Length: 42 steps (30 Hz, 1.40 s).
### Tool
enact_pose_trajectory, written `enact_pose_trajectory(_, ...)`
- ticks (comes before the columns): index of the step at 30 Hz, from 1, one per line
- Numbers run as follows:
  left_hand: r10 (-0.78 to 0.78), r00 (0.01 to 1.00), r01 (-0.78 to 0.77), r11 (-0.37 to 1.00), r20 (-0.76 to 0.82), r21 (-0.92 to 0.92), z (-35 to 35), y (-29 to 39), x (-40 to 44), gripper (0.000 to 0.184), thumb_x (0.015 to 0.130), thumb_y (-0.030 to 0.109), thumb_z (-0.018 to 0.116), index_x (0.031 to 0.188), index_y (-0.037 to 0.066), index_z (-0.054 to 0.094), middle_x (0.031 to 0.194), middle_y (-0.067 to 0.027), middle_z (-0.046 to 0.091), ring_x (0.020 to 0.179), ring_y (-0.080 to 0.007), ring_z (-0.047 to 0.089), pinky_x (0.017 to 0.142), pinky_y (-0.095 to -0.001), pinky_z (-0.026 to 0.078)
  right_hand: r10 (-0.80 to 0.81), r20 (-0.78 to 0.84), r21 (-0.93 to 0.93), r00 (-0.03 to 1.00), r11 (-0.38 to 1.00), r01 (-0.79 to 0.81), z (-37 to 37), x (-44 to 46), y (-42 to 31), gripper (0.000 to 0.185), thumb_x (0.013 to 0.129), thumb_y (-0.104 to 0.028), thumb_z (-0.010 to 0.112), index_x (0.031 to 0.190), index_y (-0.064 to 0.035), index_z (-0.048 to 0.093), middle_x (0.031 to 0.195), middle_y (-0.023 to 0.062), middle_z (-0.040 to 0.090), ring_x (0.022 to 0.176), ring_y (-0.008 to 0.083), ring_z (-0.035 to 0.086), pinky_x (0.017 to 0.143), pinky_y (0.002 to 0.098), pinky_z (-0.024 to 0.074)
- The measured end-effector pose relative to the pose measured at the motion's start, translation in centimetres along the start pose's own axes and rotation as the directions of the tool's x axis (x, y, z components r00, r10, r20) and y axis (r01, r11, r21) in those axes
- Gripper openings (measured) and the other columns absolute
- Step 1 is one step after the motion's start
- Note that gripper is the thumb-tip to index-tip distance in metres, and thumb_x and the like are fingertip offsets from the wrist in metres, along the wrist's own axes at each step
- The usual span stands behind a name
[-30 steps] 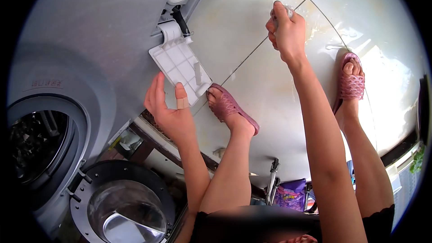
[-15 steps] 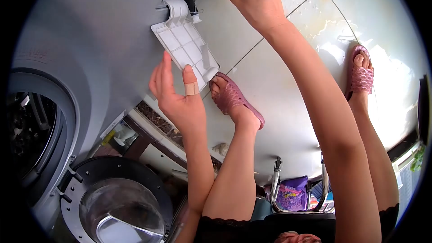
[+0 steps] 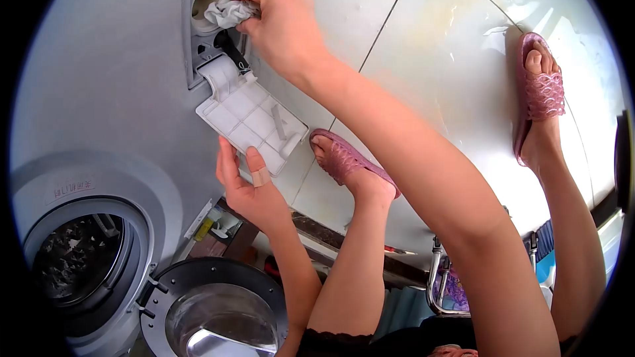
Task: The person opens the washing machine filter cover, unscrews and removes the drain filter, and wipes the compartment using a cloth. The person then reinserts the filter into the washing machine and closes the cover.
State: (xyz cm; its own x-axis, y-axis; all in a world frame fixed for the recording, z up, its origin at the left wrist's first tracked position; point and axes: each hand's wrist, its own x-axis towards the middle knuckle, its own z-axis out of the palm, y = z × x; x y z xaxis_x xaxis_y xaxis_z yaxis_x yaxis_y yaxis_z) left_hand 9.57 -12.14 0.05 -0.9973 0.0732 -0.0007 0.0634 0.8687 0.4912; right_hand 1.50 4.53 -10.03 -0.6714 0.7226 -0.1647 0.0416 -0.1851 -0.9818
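Note:
My right hand [image 3: 284, 26] pinches a crumpled white cloth or tissue [image 3: 229, 12] at the mouth of the round filter opening [image 3: 206, 0] in the washing machine's grey front. Just below that opening, a black drain hose [image 3: 228, 46] sticks out of the recess. A white ribbed flap cover [image 3: 248, 116] hangs open from the recess, its inner side showing. At the flap's lower left edge, my left hand [image 3: 248, 188] holds it between thumb and fingers; a plaster is wrapped round the thumb.
The washing machine's door [image 3: 162, 317] stands open at lower left, beside the drum [image 3: 79, 258] with dark contents. My feet in pink sandals [image 3: 542, 92] rest on the tiled floor [image 3: 423, 125], which has wet patches. A chrome-framed stool or chair [image 3: 433, 284] is partly visible below.
The view has shifted, bringing the whole recess into sight. My right hand with the cloth is now at the filter opening, while my left hand stays at the flap.

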Motion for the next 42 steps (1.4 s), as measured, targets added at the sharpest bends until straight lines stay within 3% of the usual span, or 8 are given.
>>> enact_pose_trajectory(9,-0.052,0.999,0.05,0.988,-0.01,-0.147,0.6,-0.4,-0.6,0.048,0.098,0.011,0.059,0.144,0.002,0.048,0.133,-0.0117,0.052,0.119,-0.0194,0.053,0.104,-0.0345,0.04,-0.674,0.041,-0.384,0.737,0.671,0.635,1.2,3.1,3.1,0.032,0.083,-0.012,0.059,0.114,-0.0049,0.062,0.107,0.0071,0.057,0.094,0.0232,0.057,0.085,0.0355,0.0443)
enact_pose_trajectory(16,-0.015,0.999,0.011,0.995,-0.033,-0.103,0.6,0.2,-0.7,0.047,0.097,0.014,0.061,0.142,0.002,0.05,0.135,-0.0139,0.053,0.123,-0.0213,0.051,0.103,-0.0354,0.041,-0.619,0.538,-0.454,0.573,0.36,0.815,-0.5,5.0,1.0,0.028,0.086,-0.018,0.054,0.112,-0.0096,0.064,0.11,0.0013,0.065,0.102,0.0199,0.057,0.085,0.0315,0.047)
enact_pose_trajectory(21,0.028,0.999,-0.029,0.998,-0.031,-0.058,0.4,0.5,-0.5,0.048,0.097,0.018,0.063,0.142,0.004,0.052,0.133,-0.0102,0.054,0.115,-0.0179,0.055,0.101,-0.0346,0.042,-0.712,0.525,-0.416,0.467,0.264,0.87,0.0,6.1,1.5,0.021,0.086,-0.017,0.056,0.103,-0.0093,0.063,0.1,0.0035,0.063,0.097,0.0221,0.058,0.066,0.0316,0.0535)
enact_pose_trajectory(28,0.02,1.0,-0.021,0.999,-0.02,-0.047,0.0,0.9,-0.4,0.047,0.097,0.019,0.064,0.14,0.003,0.053,0.13,-0.0124,0.058,0.111,-0.0193,0.056,0.1,-0.0343,0.043,-0.489,0.383,-0.708,0.784,0.39,0.589,3.6,2.8,0.6,0.022,0.082,-0.012,0.059,0.101,-0.0018,0.062,0.11,0.009,0.061,0.104,0.0316,0.058,0.067,0.0371,0.0557)
enact_pose_trajectory(33,0.006,0.999,-0.01,0.993,-0.032,-0.117,0.2,0.6,-0.3,0.046,0.097,0.016,0.062,0.14,0.002,0.053,0.13,-0.0116,0.058,0.114,-0.0192,0.056,0.1,-0.0344,0.043,-0.076,0.23,-0.45,0.97,0.876,0.175,3.7,2.2,-2.1,0.033,0.075,0.003,0.05,0.105,0.0024,0.062,0.107,0.0276,0.065,0.098,0.0445,0.061,0.087,0.0505,0.051)
enact_pose_trajectory(36,-0.044,0.998,0.038,0.989,-0.045,-0.14,0.5,1.0,-0.5,0.045,0.098,0.014,0.061,0.141,0.002,0.052,0.129,-0.0107,0.059,0.113,-0.0177,0.057,0.099,-0.033,0.044,0.164,0.116,-0.174,0.98,0.974,-0.142,5.0,3.1,-1.8,0.033,0.077,-0.001,0.055,0.108,-0.0018,0.066,0.111,0.0192,0.067,0.096,0.0395,0.064,0.083,0.0463,0.0528)
enact_pose_trajectory(40,-0.098,0.995,0.089,0.975,-0.036,-0.205,1.0,-0.1,-0.7,0.046,0.099,0.011,0.058,0.143,0.001,0.048,0.126,-0.0107,0.063,0.109,-0.015,0.06,0.094,-0.0296,0.047,0.532,0.585,0.674,0.612,0.101,-0.732,1.7,3.0,-2.4,0.011,0.094,-0.006,0.062,0.104,-0.0027,0.063,0.099,0.0055,0.069,0.092,0.0182,0.067,0.081,0.0312,0.0555)
enact_pose_trajectory(42,-0.077,0.996,0.069,0.98,-0.038,-0.184,0.8,-0.3,-0.5,0.047,0.099,0.011,0.058,0.143,-0.001,0.048,0.128,-0.0121,0.06,0.11,-0.0158,0.059,0.096,-0.03,0.046,0.491,0.603,0.694,0.628,0.064,-0.717,0.5,0.9,0.0,0.016,0.097,-0.01,0.059,0.111,-0.0019,0.06,0.101,0.0016,0.067,0.095,0.0133,0.065,0.08,0.0299,0.0544)
